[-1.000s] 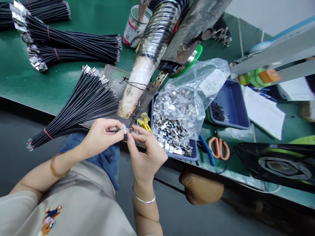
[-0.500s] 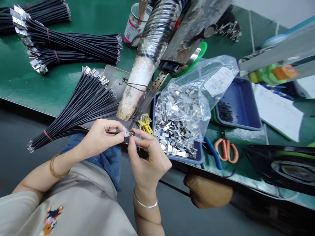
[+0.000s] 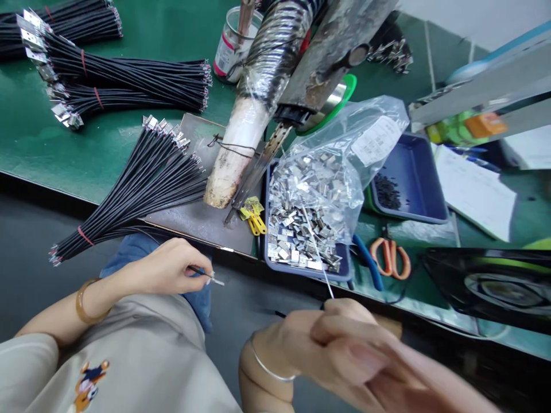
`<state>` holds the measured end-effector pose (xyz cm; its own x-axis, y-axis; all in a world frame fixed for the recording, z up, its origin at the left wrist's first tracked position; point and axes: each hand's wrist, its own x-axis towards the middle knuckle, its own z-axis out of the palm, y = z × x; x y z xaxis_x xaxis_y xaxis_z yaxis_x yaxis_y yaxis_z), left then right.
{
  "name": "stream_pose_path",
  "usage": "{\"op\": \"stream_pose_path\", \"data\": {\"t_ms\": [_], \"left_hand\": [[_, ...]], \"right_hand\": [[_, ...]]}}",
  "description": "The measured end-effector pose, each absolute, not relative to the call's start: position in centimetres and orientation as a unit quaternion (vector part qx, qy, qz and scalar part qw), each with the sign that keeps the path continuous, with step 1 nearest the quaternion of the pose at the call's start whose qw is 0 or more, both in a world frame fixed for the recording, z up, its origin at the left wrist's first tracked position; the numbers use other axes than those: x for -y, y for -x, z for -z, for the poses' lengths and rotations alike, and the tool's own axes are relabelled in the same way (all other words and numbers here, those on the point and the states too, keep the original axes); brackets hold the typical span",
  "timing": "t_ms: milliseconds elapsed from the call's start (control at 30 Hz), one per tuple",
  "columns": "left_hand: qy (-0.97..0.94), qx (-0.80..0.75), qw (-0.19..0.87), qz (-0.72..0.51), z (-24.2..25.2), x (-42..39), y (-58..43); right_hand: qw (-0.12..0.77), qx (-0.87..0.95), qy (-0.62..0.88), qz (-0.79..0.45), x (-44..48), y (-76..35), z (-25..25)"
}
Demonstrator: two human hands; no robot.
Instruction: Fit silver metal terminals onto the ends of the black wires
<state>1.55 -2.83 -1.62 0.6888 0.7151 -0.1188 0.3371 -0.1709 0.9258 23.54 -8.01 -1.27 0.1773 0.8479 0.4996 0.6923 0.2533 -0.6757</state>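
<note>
In the lower left, my left hand [image 3: 170,267] is closed around a black cable [image 3: 197,269], with a small silvery metal piece [image 3: 218,281] at its tip, seen edge-on. My right hand [image 3: 344,355] is large and blurred near the camera, its fingers stretching to the right. A thin silvery wire [image 3: 316,249] rises from this hand over the parts tray and looks pinched in it, though the grip is partly hidden. Below the scorched white nozzle [image 3: 224,178], a slim metal soldering-iron-like rod [image 3: 253,175] points down over the metal plate [image 3: 189,221].
A fanned bundle of black cables [image 3: 133,183] lies left of the plate. The blue tray [image 3: 297,269] holds loose metal connectors under a plastic bag [image 3: 383,132]. Yellow clippers [image 3: 256,222], orange-handled scissors [image 3: 391,258] and another blue tray [image 3: 439,201] stand along the bench.
Both hands were together at the rod's tip. My left hand has drawn down and left with the cable; my right hand has swung right and toward the camera, with the thin wire.
</note>
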Motion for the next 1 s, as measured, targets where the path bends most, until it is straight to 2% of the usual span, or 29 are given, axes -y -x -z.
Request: {"op": "stream_pose_path", "data": {"t_ms": [100, 133, 200, 267, 333, 400, 500, 633, 833, 1000], "left_hand": [[-0.720, -0.361, 0.551, -0.218, 2.0, 3.3, -1.1], [-0.705, -0.370, 0.552, -0.248, 2.1, 3.2, -1.0], [-0.686, -0.397, 0.518, -0.321, 2.0, 2.8, -0.8], [-0.701, -0.429, 0.414, -0.390, 1.9, 1.9, -0.7], [-0.746, -0.452, 0.261, -0.415, 2.2, 0.5, -0.7], [-0.790, -0.472, 0.120, -0.371, 2.6, -0.9, -0.9], [-0.831, -0.492, 0.032, -0.255, 3.4, -2.4, -1.3], [-0.847, -0.462, 0.044, -0.260, 3.8, -2.3, -1.4], [-0.825, -0.395, 0.168, -0.367, 2.9, 0.0, -0.9], [-0.827, -0.367, 0.198, -0.376, 2.8, 1.2, -1.3]], "right_hand": [[0.560, 0.574, 0.597, 0.015, 7.6, -23.5, 0.0], [0.540, 0.576, 0.614, 0.001, 7.1, -23.6, -0.1], [0.426, 0.604, 0.672, -0.047, 6.0, -24.4, 0.4], [0.360, 0.615, 0.701, -0.016, 4.9, -25.8, 1.4], [0.298, 0.630, 0.717, 0.002, 3.8, -27.2, 2.5], [0.253, 0.649, 0.718, 0.001, 3.0, -28.2, 3.2], [0.204, 0.683, 0.702, -0.013, 2.3, -28.8, 3.1], [0.100, 0.724, 0.683, 0.014, 1.5, -28.6, 2.0], [-0.053, 0.737, 0.671, 0.056, 0.5, -27.6, 0.6], [-0.130, 0.737, 0.661, 0.060, -0.1, -26.5, -0.4]]}}
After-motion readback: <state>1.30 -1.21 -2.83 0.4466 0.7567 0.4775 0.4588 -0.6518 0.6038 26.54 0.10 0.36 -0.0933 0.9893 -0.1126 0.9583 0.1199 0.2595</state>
